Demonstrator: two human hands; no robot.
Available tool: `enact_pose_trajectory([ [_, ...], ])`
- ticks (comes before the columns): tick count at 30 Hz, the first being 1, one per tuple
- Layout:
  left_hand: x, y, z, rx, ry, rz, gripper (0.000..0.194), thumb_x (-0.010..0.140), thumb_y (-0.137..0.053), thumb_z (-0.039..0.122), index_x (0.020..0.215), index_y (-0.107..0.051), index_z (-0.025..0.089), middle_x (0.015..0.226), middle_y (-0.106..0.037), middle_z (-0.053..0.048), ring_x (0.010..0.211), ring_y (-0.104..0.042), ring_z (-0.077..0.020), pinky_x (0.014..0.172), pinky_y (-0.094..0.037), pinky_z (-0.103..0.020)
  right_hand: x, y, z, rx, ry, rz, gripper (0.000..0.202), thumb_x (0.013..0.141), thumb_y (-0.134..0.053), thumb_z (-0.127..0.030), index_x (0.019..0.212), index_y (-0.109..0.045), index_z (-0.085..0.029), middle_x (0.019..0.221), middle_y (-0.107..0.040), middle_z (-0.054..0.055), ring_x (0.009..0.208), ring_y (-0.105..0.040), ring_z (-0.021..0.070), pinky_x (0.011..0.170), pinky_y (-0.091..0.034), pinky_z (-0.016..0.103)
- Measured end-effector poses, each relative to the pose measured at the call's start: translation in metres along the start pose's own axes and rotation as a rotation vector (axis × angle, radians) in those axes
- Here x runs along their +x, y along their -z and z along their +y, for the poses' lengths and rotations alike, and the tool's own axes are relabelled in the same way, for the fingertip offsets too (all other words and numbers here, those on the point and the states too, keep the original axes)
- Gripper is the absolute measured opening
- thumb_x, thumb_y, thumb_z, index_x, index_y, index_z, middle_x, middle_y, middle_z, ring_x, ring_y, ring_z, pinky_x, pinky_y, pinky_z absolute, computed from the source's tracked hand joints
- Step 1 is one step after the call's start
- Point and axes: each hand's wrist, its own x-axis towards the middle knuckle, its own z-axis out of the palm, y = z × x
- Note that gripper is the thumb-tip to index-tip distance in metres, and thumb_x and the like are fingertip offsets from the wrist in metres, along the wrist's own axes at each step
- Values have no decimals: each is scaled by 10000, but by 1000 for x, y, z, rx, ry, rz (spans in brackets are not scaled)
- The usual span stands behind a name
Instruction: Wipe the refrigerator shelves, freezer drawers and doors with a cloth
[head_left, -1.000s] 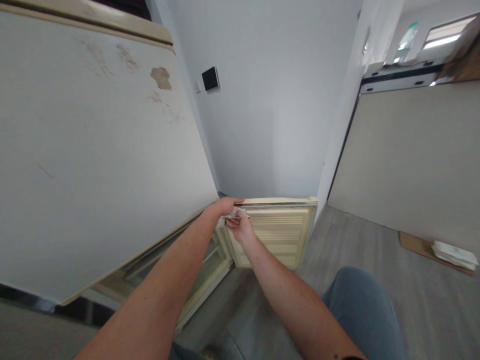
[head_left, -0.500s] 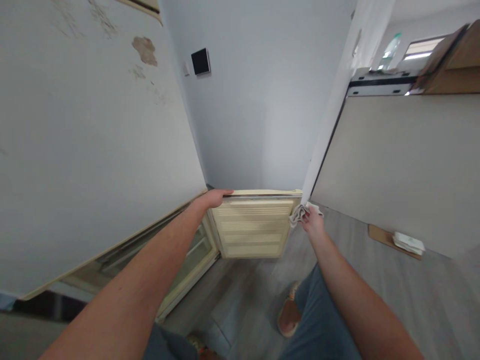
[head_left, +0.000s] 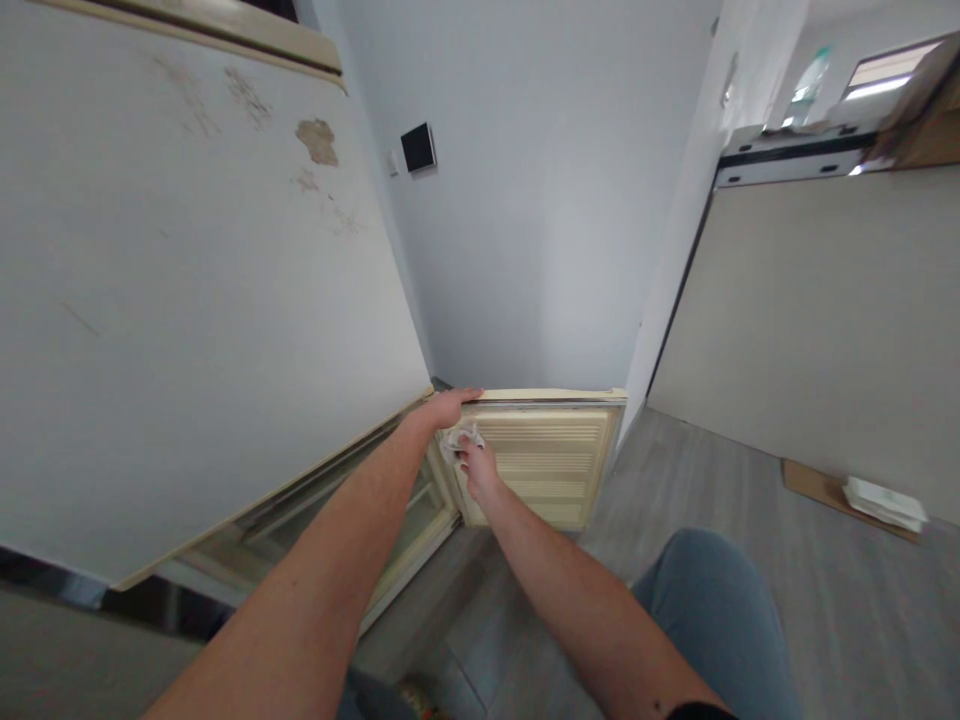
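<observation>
My left hand grips the top edge of an open cream-coloured fridge door, close to its hinge side, with fingers lying over the edge. In my right hand is a crumpled whitish cloth, pressed near the upper hinge-side corner of the door's ribbed inner face. My left forearm passes in front of the open fridge compartment, hiding part of it. The fridge's pale upper door, with brown stains and a peeled patch, stands above my left arm.
A grey-blue wall with a small black panel rises behind the door. On the right, a large pale board leans along the side. White packets lie on cardboard on the grey floor. A bottle stands at upper right.
My right hand has moved left with the cloth, from the door's outer edge to its hinge-side corner. My left hand stays on the top edge. The whole view has shifted slightly.
</observation>
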Motion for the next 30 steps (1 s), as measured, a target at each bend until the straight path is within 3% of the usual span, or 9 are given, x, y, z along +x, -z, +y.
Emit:
enact_pose_trajectory([
  [2, 0, 0, 0, 12, -2, 2, 906, 922, -437, -76, 1766, -576, 223, 1838, -532, -43, 1700, -548, -198, 1435, -396, -320, 9, 2, -10, 7, -83, 19, 306, 808, -897, -371, 1067, -769, -269, 943, -878, -9, 856, -747, 205, 800, -477, 323],
  [4, 0, -1, -1, 17, -5, 3, 903, 922, -434, -78, 1764, -579, 214, 1838, -536, -56, 1700, -549, -206, 1438, -393, -327, 16, 26, -29, 22, -140, 17, 262, 851, -887, -382, 1034, -738, -267, 865, -849, -14, 831, -746, 214, 840, -515, 356],
  [8, 0, -5, -4, 8, -15, 10, 898, 946, -456, -58, 1776, -567, 267, 1852, -530, -37, 1703, -547, -214, 1433, -404, -345, 23, 121, -86, 25, -138, 61, 241, 855, -896, -357, 995, -727, -258, 838, -838, 16, 849, -783, 254, 898, -591, 421],
  [13, 1, -13, -5, -8, -24, 30, 930, 942, -470, -47, 1807, -512, 292, 1877, -504, -47, 1729, -511, -237, 1452, -388, -424, 19, 246, -179, 69, 22, 340, 141, 871, -800, -304, 985, -728, -262, 795, -807, 23, 763, -763, 238, 787, -621, 387],
  [17, 4, -17, -4, -2, -34, 32, 901, 964, -459, -35, 1820, -483, 245, 1888, -478, -107, 1744, -491, -273, 1466, -368, -489, 11, 290, -201, 152, 235, 544, 140, 869, -747, -301, 1002, -712, -277, 771, -779, -47, 681, -726, 174, 708, -589, 306],
  [19, 6, -18, -4, 3, -38, 37, 904, 959, -492, -20, 1820, -484, 254, 1880, -488, -113, 1734, -506, -287, 1461, -382, -503, 7, 284, -178, 175, 200, 554, 123, 872, -708, -287, 994, -703, -275, 768, -789, -51, 674, -738, 175, 709, -597, 313],
  [21, 8, -19, -4, 8, -36, 44, 921, 947, -519, -13, 1821, -486, 276, 1872, -500, -109, 1727, -517, -299, 1455, -398, -522, 4, 259, -136, 189, 112, 473, 117, 869, -679, -281, 984, -694, -273, 777, -808, -42, 698, -769, 197, 746, -627, 350],
  [26, 7, -22, -4, 28, -20, 50, 944, 945, -501, -23, 1833, -470, 296, 1891, -486, -105, 1733, -506, -310, 1452, -395, -527, 8, 137, -11, 134, -75, 133, 169, 920, -711, -360, 1064, -718, -272, 915, -883, 10, 864, -843, 243, 790, -608, 352],
  [30, 4, -20, -3, 49, -12, 42, 951, 940, -475, -35, 1837, -462, 277, 1899, -482, -99, 1733, -504, -287, 1452, -385, -481, 24, 45, 47, 30, -220, 57, 105, 942, -741, -308, 1027, -727, -248, 839, -837, -10, 742, -766, 192, 705, -522, 297],
])
